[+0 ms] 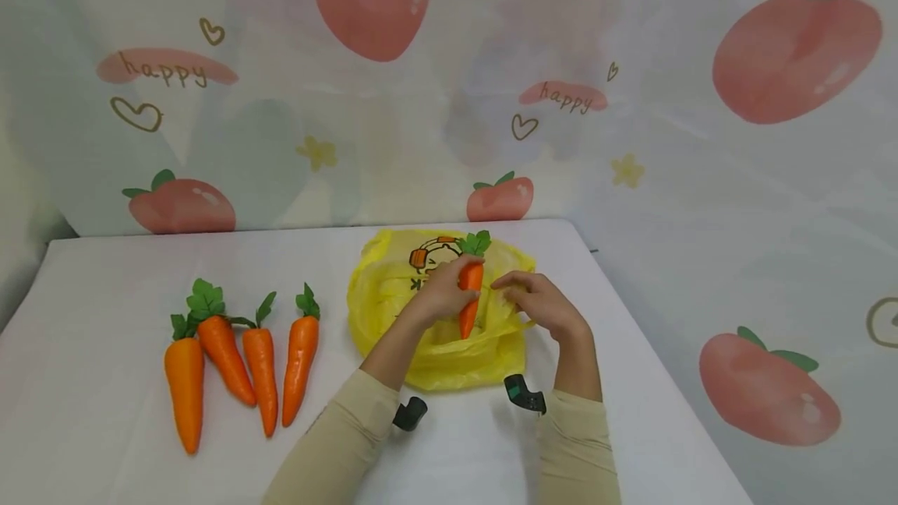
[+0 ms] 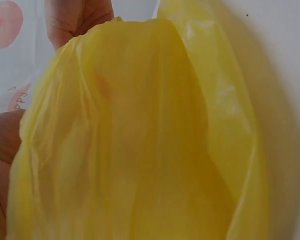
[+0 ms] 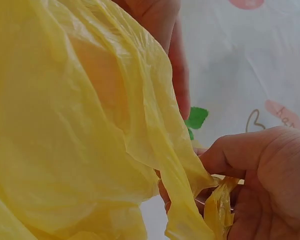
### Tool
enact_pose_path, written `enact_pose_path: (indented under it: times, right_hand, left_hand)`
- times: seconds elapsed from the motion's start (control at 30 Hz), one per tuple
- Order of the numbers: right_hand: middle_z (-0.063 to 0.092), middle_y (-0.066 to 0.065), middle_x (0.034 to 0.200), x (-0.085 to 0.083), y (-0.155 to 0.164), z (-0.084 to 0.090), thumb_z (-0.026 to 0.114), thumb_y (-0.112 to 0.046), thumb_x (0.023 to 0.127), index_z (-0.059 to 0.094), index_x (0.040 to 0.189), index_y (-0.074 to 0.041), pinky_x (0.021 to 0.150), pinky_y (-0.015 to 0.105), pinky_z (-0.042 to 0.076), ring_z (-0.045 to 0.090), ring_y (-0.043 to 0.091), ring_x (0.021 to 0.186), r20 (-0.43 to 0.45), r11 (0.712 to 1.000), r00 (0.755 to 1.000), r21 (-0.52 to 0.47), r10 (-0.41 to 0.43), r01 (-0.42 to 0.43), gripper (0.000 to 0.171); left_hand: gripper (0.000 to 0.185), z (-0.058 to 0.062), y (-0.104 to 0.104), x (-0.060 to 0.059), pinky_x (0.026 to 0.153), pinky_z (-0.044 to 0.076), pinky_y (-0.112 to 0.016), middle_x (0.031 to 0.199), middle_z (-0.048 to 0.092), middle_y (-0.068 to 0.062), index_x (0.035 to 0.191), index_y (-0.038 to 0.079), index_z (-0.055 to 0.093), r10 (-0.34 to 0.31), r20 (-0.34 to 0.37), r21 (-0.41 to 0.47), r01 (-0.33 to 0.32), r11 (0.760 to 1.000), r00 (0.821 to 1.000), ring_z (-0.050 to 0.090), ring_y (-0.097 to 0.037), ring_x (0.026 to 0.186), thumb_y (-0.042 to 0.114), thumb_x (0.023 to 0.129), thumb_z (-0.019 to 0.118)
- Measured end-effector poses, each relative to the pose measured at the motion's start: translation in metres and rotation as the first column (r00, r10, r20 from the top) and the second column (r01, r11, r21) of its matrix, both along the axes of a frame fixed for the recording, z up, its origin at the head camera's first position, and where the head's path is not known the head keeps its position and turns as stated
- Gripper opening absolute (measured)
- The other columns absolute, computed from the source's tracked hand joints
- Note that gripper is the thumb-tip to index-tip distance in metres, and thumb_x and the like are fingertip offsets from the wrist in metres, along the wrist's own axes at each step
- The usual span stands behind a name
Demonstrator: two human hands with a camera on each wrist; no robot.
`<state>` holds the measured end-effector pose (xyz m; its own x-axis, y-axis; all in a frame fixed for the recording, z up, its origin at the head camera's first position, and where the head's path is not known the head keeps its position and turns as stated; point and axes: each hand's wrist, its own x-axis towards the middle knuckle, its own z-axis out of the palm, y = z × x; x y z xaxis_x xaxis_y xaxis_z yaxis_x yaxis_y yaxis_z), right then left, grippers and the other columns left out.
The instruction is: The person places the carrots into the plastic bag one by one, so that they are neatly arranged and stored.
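In the head view, my left hand holds an orange carrot with green leaves by its sides, thumb and fingers around it. The carrot is nearly upright, leaves up, its tip down at the mouth of a yellow plastic bag. My right hand pinches the bag's right edge; in the right wrist view the gathered plastic runs between its fingers. Green leaves show beside my left hand there. Yellow plastic fills most of the left wrist view and hides the carrot.
Several carrots lie on the white table to the left, among them a thick one at the far left and another nearest the bag. A patterned cloth backdrop stands behind the table.
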<state>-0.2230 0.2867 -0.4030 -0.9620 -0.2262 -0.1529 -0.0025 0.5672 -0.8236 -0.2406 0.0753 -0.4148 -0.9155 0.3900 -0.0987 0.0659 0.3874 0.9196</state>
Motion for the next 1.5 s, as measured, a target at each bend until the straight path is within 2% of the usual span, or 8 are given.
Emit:
enact_pose_path:
  times: [0.4, 0.57, 0.67, 0.8, 0.93, 1.23, 1.5]
  right_hand:
    - [0.061, 0.017, 0.126, 0.000, 0.003, -0.005, 0.049, -0.006, 0.104, 0.070, 0.126, 0.000, 0.089, 0.043, 0.052, 0.058, 0.030, 0.099, -0.020, 1.000, 0.999, 0.008, 0.029, -0.029, 0.031]
    - [0.060, 0.024, 0.127, 0.009, -0.004, 0.012, 0.049, -0.002, 0.103, 0.067, 0.126, 0.006, 0.090, 0.051, 0.051, 0.058, 0.031, 0.094, -0.018, 0.999, 0.999, -0.005, 0.045, -0.045, 0.031]
    - [0.059, 0.027, 0.128, 0.011, -0.005, 0.015, 0.047, 0.000, 0.104, 0.065, 0.127, 0.010, 0.092, 0.056, 0.049, 0.057, 0.033, 0.094, -0.006, 0.999, 0.999, -0.012, 0.053, -0.053, 0.031]
    - [0.060, 0.025, 0.128, 0.002, 0.003, -0.001, 0.048, -0.002, 0.105, 0.065, 0.128, 0.008, 0.091, 0.056, 0.050, 0.058, 0.031, 0.095, -0.017, 0.998, 0.998, -0.016, 0.056, -0.056, 0.031]
    - [0.061, 0.022, 0.126, 0.002, 0.004, -0.002, 0.049, -0.005, 0.105, 0.066, 0.128, 0.007, 0.087, 0.054, 0.052, 0.059, 0.030, 0.093, -0.031, 0.998, 0.997, 0.002, 0.066, -0.066, 0.031]
    - [0.065, 0.013, 0.106, 0.004, 0.005, 0.003, 0.052, -0.008, 0.104, 0.073, 0.110, 0.001, 0.080, 0.046, 0.053, 0.060, 0.030, 0.085, -0.006, 0.994, 1.000, 0.109, 0.002, -0.001, 0.023]
    - [0.067, 0.010, 0.092, 0.002, 0.006, 0.001, 0.063, -0.015, 0.102, 0.074, 0.097, -0.002, 0.070, 0.040, 0.056, 0.064, 0.032, 0.082, -0.037, 0.966, 0.992, 0.230, -0.117, 0.123, 0.018]
  left_hand:
    - [0.052, -0.017, 0.010, 0.002, 0.089, 0.055, -0.046, 0.139, 0.054, -0.014, 0.148, 0.021, 0.056, 0.030, 0.053, 0.053, -0.032, 0.998, 0.998, 0.057, -0.032, 0.111, 0.009, 0.100, 0.069]
    - [0.052, -0.022, 0.015, 0.004, 0.090, 0.054, -0.048, 0.138, 0.056, -0.014, 0.148, 0.020, 0.056, 0.037, 0.037, 0.054, -0.039, 0.998, 0.999, 0.057, -0.032, 0.111, 0.007, 0.099, 0.070]
    - [0.053, -0.027, 0.017, 0.005, 0.091, 0.052, -0.048, 0.138, 0.057, -0.014, 0.148, 0.019, 0.056, 0.034, 0.015, 0.029, -0.034, 0.999, 0.999, 0.057, -0.032, 0.111, 0.006, 0.099, 0.070]
    - [0.054, -0.032, 0.019, 0.005, 0.091, 0.053, -0.049, 0.139, 0.057, -0.014, 0.148, 0.018, 0.056, 0.028, -0.018, -0.002, -0.028, 1.000, 0.999, 0.057, -0.032, 0.112, 0.004, 0.098, 0.071]
    - [0.054, -0.035, 0.021, 0.006, 0.089, 0.054, -0.049, 0.138, 0.055, -0.017, 0.147, 0.014, 0.057, 0.025, -0.040, 0.002, -0.025, 1.000, 0.999, 0.056, -0.033, 0.112, 0.000, 0.096, 0.070]
    - [0.057, -0.042, 0.022, 0.006, 0.087, 0.055, -0.048, 0.135, 0.048, -0.023, 0.147, 0.016, 0.058, 0.054, -0.068, -0.033, -0.056, 0.998, 0.996, 0.056, -0.035, 0.107, -0.002, 0.095, 0.071]
    - [0.057, -0.042, 0.022, 0.005, 0.091, 0.053, -0.050, 0.135, 0.048, -0.022, 0.148, 0.014, 0.056, 0.052, -0.073, -0.035, -0.055, 0.998, 0.996, 0.057, -0.034, 0.106, 0.000, 0.095, 0.072]
